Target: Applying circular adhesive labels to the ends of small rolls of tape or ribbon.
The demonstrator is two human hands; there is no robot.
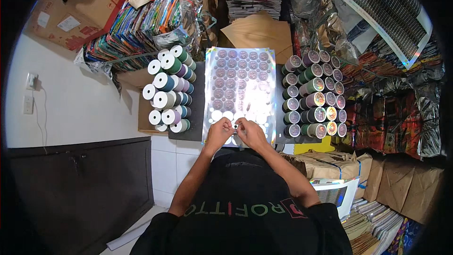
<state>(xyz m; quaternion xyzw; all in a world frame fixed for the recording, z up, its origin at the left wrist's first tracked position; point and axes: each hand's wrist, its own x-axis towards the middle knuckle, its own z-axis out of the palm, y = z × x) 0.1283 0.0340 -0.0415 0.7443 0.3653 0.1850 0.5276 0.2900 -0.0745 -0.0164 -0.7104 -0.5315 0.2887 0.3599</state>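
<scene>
A shiny silver sheet of round stickers [230,84] lies on the dark table in front of me, several rows of printed circles across it. Over its near end, my left hand [220,133] and my right hand [251,133] come close together with fingertips bent inward. A small pale piece with a dark dot shows between the fingertips, too small to name; whether either hand grips it is not clear. To the left, thread spools [164,100] lie stacked with bare white ends facing me. The thread spools [315,99] stacked on the right have round shiny stickers on their ends.
A dark tabletop [196,113] carries the sheet and spools. Brown paper [260,32] and a stack of sheets [253,3] stand behind. Bundled plastic packaging [141,24] and a cardboard box [81,7] rise at left. Wrapped parcels [325,164] sit at right, near a dark cabinet's opposite side.
</scene>
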